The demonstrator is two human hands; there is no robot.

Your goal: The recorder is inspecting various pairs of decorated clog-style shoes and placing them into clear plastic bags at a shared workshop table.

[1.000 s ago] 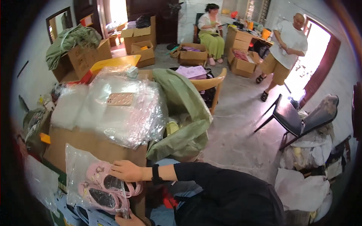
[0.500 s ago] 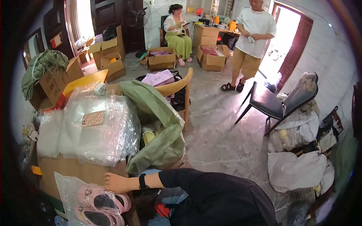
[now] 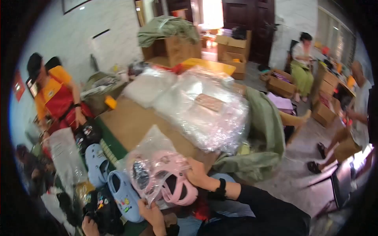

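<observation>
head view, both hands (image 3: pixel 195 173) gripping bagged pink clogs (image 3: pixel 167 179)

- Daylight pours in through the doorway (image 3: pixel 212 13) at the back; it is blown out to white.
- The room is moderately bright, with soft shadows.
- Glare glints off the plastic bags (image 3: pixel 204 106) on the table (image 3: pixel 134 122).
- The whole frame is smeared by motion blur; nothing is crisp.
- Fisheye bending grows toward the rim, and the corners go black.
- The right edge is dim and murky.
</observation>
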